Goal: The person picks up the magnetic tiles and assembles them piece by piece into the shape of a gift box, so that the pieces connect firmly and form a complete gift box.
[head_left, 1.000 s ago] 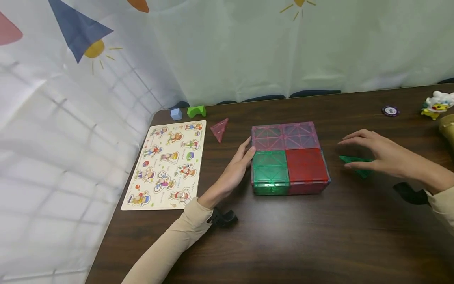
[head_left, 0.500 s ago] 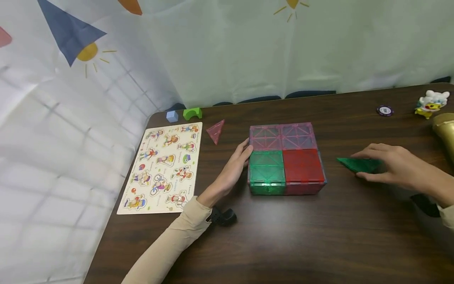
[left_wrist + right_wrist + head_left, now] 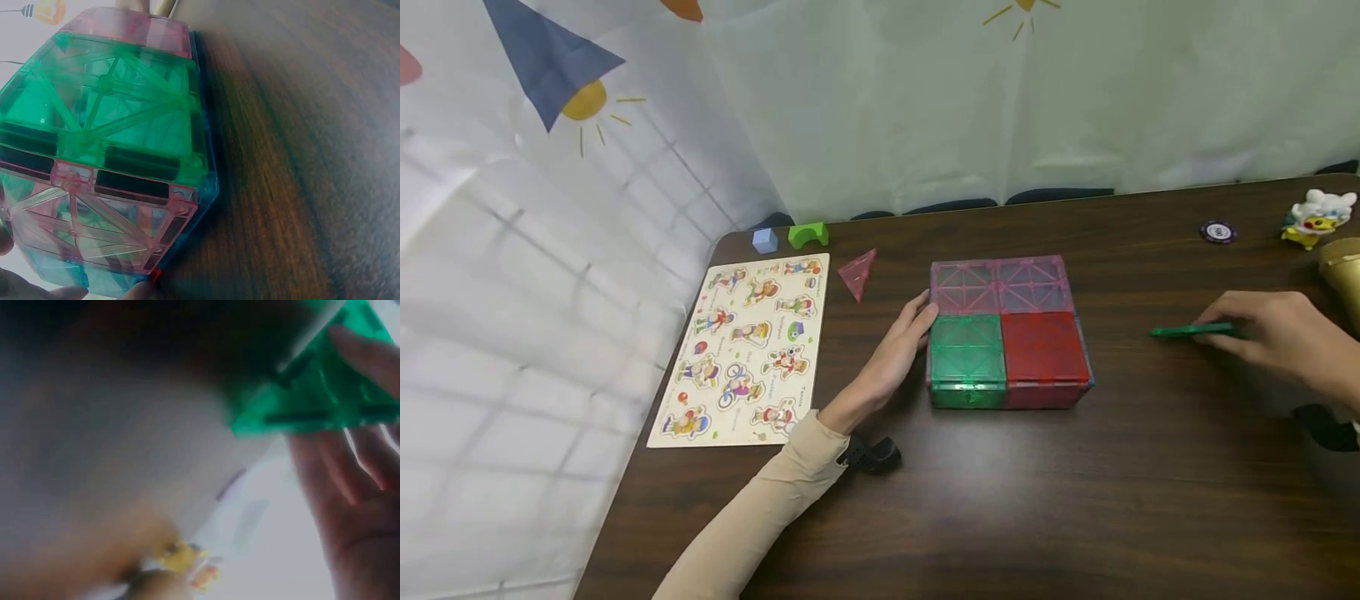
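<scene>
A flat box of translucent magnetic tiles (image 3: pixel 1009 332) lies mid-table, pink at the back, green front left, red front right; its green and pink tiles (image 3: pixel 106 156) fill the left wrist view. My left hand (image 3: pixel 904 340) rests against the box's left side with straight fingers. To the right, my right hand (image 3: pixel 1273 335) pinches a green triangle tile (image 3: pixel 1191 331) lifted edge-on off the table; the same tile (image 3: pixel 319 394) shows between my fingers (image 3: pixel 350 481) in the blurred right wrist view.
A wooden figure puzzle board (image 3: pixel 747 344) lies at the left edge, with a blue cube (image 3: pixel 765 241) and green arch block (image 3: pixel 807 235) behind it. A pink triangle tile (image 3: pixel 857 274) lies left of the box. A poker chip (image 3: pixel 1217 232), toy figure (image 3: pixel 1317 218) and gold object (image 3: pixel 1342 271) sit far right.
My right hand closed on the green triangle tile, drew it rightward and raised it off the table until it shows edge-on. My left hand stayed against the box.
</scene>
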Available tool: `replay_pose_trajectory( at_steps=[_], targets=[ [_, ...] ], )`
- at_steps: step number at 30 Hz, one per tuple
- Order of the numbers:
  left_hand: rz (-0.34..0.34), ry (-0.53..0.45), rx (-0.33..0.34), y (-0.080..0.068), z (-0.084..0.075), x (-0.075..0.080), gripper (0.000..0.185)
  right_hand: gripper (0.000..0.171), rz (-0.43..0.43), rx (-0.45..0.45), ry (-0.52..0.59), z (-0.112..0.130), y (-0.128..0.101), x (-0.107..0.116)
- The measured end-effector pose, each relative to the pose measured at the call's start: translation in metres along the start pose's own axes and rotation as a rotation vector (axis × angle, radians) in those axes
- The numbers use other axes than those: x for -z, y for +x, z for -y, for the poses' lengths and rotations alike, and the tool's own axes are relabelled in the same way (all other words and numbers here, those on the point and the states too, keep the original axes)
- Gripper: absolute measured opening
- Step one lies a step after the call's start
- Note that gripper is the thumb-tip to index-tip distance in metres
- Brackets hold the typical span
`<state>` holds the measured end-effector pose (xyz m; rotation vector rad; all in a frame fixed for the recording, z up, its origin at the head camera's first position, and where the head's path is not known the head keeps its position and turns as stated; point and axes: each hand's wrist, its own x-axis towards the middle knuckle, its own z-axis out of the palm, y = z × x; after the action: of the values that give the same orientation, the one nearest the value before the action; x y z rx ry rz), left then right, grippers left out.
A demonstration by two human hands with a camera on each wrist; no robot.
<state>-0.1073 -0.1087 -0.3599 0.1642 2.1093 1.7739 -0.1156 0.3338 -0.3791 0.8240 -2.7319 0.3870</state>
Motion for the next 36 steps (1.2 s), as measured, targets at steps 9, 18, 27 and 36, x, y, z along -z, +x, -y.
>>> replay_pose_trajectory(
  at_steps=[9,18,27,36],
  targets=[
    [-0.003,0.006,0.001,-0.001,0.000,0.000,0.067,0.008,-0.144,0.153,0.265,0.061,0.062,0.031],
    [-0.009,0.019,-0.002,0.001,0.002,-0.001,0.068,0.056,-0.152,0.466,0.406,0.103,0.119,0.018],
    [-0.012,0.019,-0.014,0.002,0.001,0.001,0.066,0.048,-0.145,0.470,0.419,0.104,0.120,0.001],
    [0.006,0.050,-0.001,0.002,0.003,0.003,0.068,0.049,-0.096,0.430,0.405,0.103,0.117,0.004]
  ],
)
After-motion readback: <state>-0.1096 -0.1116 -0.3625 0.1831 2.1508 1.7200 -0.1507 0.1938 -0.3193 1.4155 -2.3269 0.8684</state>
